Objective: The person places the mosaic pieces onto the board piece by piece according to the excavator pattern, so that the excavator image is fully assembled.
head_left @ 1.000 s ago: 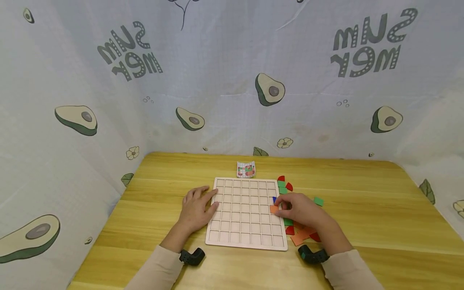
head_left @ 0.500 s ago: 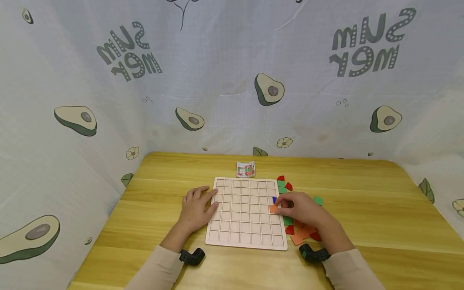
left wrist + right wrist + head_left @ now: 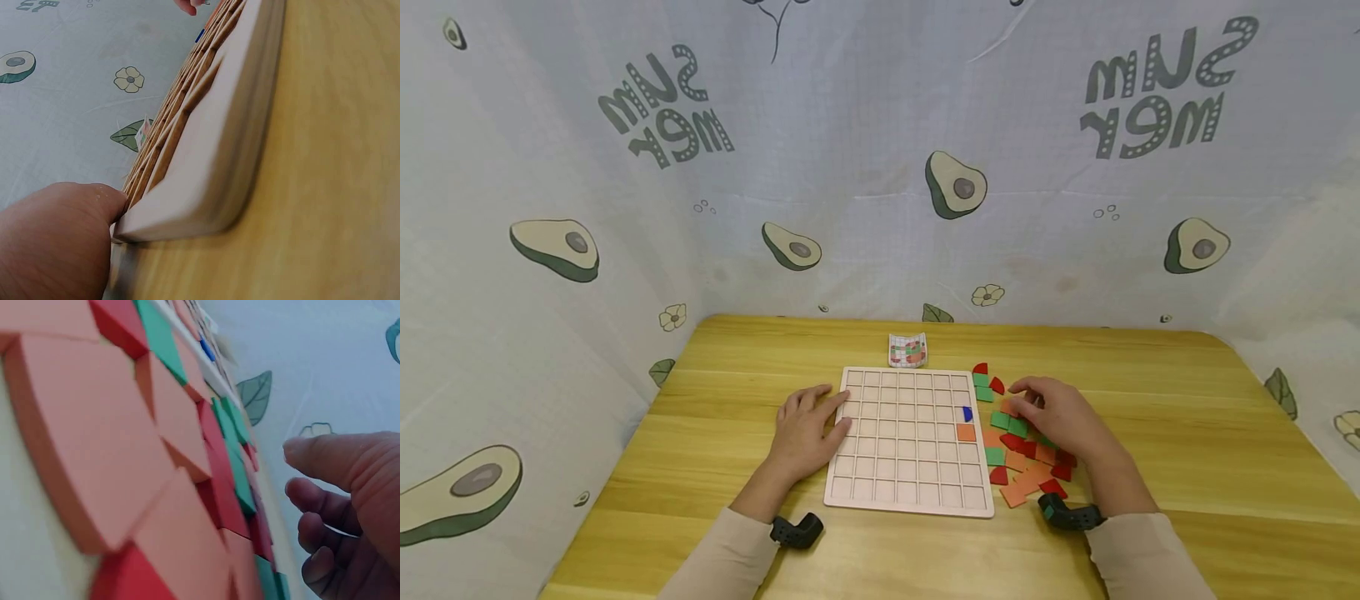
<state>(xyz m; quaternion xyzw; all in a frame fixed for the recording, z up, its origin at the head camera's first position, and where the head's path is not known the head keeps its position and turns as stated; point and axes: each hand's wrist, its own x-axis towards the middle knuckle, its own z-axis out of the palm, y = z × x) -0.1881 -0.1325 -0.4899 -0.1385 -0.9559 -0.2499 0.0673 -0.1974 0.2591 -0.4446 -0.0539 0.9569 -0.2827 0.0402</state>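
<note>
A pale wooden grid board (image 3: 907, 508) lies in front of the person. In its right part sit a small blue piece (image 3: 967, 413) and, just below it, an orange square tile (image 3: 966, 432). The left hand (image 3: 803, 435) rests on the board's left edge with fingers spread; the left wrist view shows its thumb (image 3: 69, 225) touching the board's corner. Over the loose tiles on the right hovers the right hand (image 3: 1060, 417), near an orange tile (image 3: 1009, 407) and a green tile (image 3: 1000, 420). In the right wrist view its fingers are loosely bent, with nothing seen between them.
Several red, green and orange pieces, such as an orange tile (image 3: 1013, 496) and a red quarter-round (image 3: 981, 368), lie along the board's right side, some overlapping. Behind the board stands a small curled pattern card (image 3: 907, 351). A patterned curtain (image 3: 865, 167) hangs behind the table (image 3: 760, 358).
The right hand has left the orange tile and blue piece on the board and moved right, over the loose pieces. The left hand has stayed put.
</note>
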